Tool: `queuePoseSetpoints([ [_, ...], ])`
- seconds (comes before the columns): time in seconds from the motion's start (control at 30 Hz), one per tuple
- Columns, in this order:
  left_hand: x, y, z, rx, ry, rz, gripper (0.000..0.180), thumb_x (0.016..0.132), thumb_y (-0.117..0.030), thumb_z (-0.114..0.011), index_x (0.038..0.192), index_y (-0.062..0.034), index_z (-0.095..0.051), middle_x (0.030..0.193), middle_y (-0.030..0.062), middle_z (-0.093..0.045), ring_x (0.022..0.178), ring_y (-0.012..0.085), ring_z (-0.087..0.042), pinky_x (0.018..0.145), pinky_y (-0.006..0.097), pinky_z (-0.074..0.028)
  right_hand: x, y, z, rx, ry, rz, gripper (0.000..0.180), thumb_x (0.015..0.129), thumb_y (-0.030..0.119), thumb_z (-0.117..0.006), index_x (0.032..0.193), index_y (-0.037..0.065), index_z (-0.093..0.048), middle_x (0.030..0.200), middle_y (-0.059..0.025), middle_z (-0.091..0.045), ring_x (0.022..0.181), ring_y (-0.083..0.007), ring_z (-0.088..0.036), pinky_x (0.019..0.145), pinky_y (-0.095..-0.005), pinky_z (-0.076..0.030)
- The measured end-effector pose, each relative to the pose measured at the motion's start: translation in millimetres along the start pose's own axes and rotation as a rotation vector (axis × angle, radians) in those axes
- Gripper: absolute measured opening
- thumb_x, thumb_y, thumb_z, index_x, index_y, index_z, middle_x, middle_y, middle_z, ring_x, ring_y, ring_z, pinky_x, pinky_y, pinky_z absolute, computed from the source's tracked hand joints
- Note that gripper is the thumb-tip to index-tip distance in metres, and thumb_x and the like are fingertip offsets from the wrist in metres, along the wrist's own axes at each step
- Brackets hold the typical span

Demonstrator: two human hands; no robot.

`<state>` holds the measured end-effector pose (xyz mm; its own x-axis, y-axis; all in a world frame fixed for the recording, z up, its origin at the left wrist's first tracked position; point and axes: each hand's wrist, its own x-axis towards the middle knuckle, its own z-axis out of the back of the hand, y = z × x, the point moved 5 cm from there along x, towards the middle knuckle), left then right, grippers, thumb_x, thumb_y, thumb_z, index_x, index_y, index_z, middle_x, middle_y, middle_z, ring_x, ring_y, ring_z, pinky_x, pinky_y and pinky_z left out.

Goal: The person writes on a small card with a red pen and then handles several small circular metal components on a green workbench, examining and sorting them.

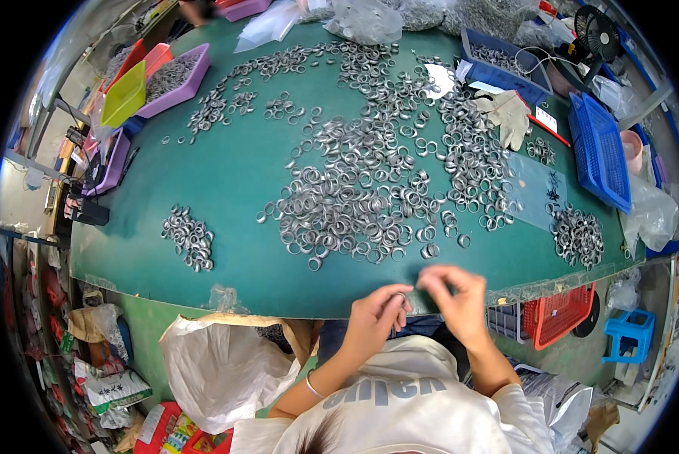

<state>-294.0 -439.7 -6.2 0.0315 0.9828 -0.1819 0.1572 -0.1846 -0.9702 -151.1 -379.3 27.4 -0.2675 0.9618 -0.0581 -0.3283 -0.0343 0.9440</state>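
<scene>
My left hand (376, 312) is closed on a grey metal ring (400, 296) at the table's near edge; part of the ring is hidden by the fingers. Just to its right is my right hand (459, 296), apart from it, with its fingers smeared by motion, so any hold there cannot be made out. Beyond both hands, a broad heap of similar metal rings (347, 197) covers the middle of the green table (233, 178). Smaller piles of rings lie at the left (188, 238) and at the far right (579, 237).
Along the right stand a blue basket (598, 151), a work glove (504, 117) and a fan (597, 34). A purple tray (177, 82) and a yellow-green tray (125, 94) sit at the back left. Below the near edge are a white-lined sack (222, 371) and a red crate (557, 314).
</scene>
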Motion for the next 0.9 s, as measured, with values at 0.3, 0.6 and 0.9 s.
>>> queuePoseSetpoints([
  [0.3, 7, 17, 5, -0.743, 0.008, 0.216, 0.027, 0.081, 0.005, -0.044, 0.105, 0.0030, -0.056, 0.084, 0.0065, -0.054, 0.073, 0.0119, -0.046, 0.063, 0.023, -0.037, 29, -9, 13, -0.440, -0.325, 0.246, 0.006, 0.077, 0.003, -0.062, 0.074, -0.001, -0.059, 0.070, -0.0118, -0.056, 0.067, -0.0278, -0.053, 0.061, -0.0372, -0.041],
  [0.6, 11, 15, 1, -0.824, 0.006, 0.283, 0.023, 0.089, -0.008, -0.049, 0.109, 0.0030, -0.055, 0.076, 0.0045, -0.047, 0.062, 0.0087, -0.038, 0.056, 0.021, -0.032, 26, -2, 4, -0.598, -0.264, 0.374, 0.017, 0.071, 0.006, -0.069, 0.083, 0.001, -0.059, 0.080, -0.0085, -0.055, 0.079, -0.0252, -0.052, 0.069, -0.0365, -0.039],
  [0.9, 12, 5, -10, -0.514, -0.020, 0.225, 0.028, 0.093, -0.010, -0.047, 0.118, 0.0003, -0.052, 0.072, -0.0010, -0.042, 0.056, 0.0050, -0.032, 0.049, 0.018, -0.027, -2, -32, -11, 0.501, 0.105, -0.221, 0.007, 0.082, 0.004, -0.064, 0.087, 0.001, -0.066, 0.076, 0.0006, -0.062, 0.063, -0.0039, -0.051, 0.055, -0.0184, -0.039],
])
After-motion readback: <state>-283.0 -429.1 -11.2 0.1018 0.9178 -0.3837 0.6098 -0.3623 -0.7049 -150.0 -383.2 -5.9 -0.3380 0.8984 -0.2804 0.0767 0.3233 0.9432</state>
